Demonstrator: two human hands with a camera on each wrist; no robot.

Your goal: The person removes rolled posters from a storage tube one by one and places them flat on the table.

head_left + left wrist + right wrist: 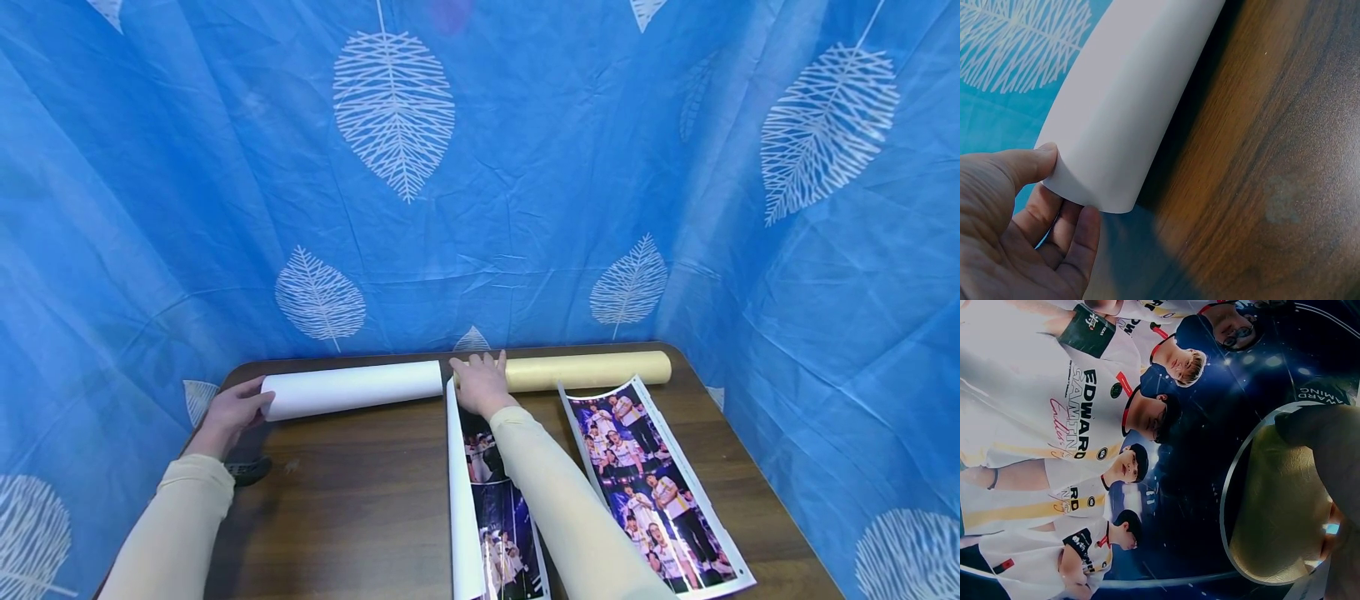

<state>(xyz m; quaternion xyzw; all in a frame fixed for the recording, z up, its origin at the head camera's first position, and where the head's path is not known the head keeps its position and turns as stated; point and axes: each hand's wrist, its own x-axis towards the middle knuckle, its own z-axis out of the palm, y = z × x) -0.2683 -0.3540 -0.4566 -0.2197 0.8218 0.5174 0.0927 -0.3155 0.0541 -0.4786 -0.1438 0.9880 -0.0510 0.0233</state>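
Observation:
In the head view a white paper roll lies along the far left of the table. My left hand pinches its left end, the thumb outside and the fingers beneath or inside the edge, which I cannot tell. A yellow roll lies along the far right of the table. Over its left end is my right hand, which grips it; part of that hand is cut off in the right wrist view. Below my right forearm is a glossy photo poster, its left side curled up.
A second photo poster with a curled left edge lies on the right of the brown wooden table. Blue curtain with white leaf prints hangs behind and beside the table. A small dark object sits by my left wrist.

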